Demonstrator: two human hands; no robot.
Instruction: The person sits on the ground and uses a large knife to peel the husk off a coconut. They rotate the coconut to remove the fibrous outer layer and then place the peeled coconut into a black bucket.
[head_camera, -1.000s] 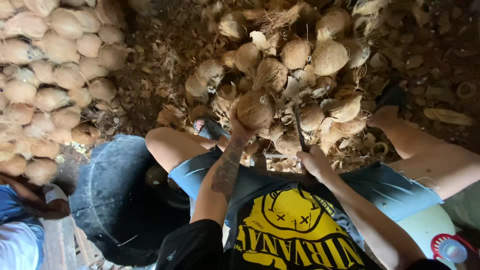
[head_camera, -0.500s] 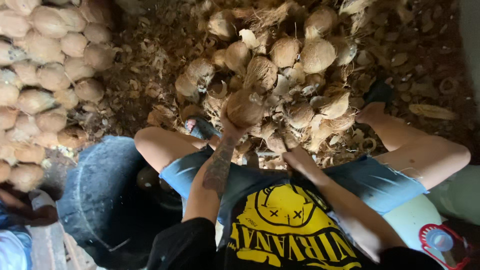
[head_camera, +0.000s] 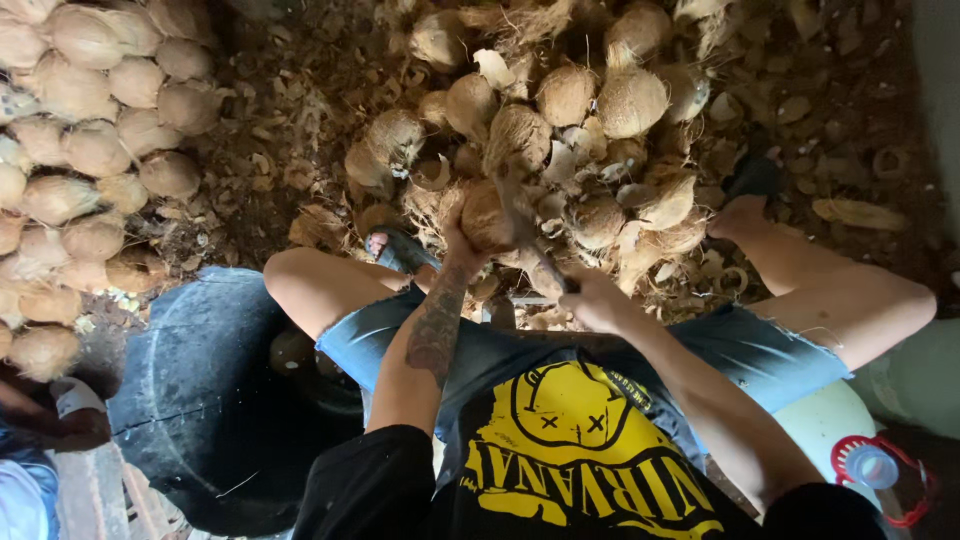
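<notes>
Here, a seated person works a coconut with a blade above a heap of husked coconuts.

Nearest, a dark tub (head_camera: 200, 400) sits by the left knee. Above the lap, the right hand (head_camera: 590, 298) has its fingers curled tight round the handle of a blade (head_camera: 525, 228), which lies against the coconut (head_camera: 487, 215). The left hand (head_camera: 458, 240) cups that coconut from below, fingers wrapped about it. Beyond lies the loose pile of coconuts (head_camera: 600, 100); far left, a paler stack (head_camera: 70, 150).
</notes>
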